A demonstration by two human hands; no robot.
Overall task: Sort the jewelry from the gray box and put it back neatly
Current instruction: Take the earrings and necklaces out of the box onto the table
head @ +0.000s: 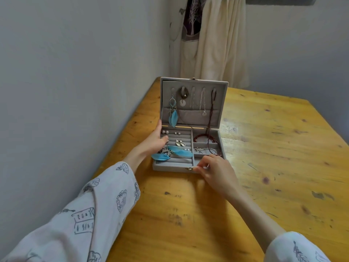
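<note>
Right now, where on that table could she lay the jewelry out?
The wooden table is bare right of the gray box, and in front of it between her left hand and right hand. Left of the box is tight: the wall runs close.

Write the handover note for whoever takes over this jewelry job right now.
Left hand: grips the left edge of the open gray box, thumb by the lid.
Right hand: fingers curled at the front edge, pinching near the gold clasp.
Box sits on the wooden table. Necklaces and one blue feather earring hang in the lid.
Left to do: the other feather earring sprawls across the ring rolls; the dark red bead strand trails from the lid into the right compartments.
</note>
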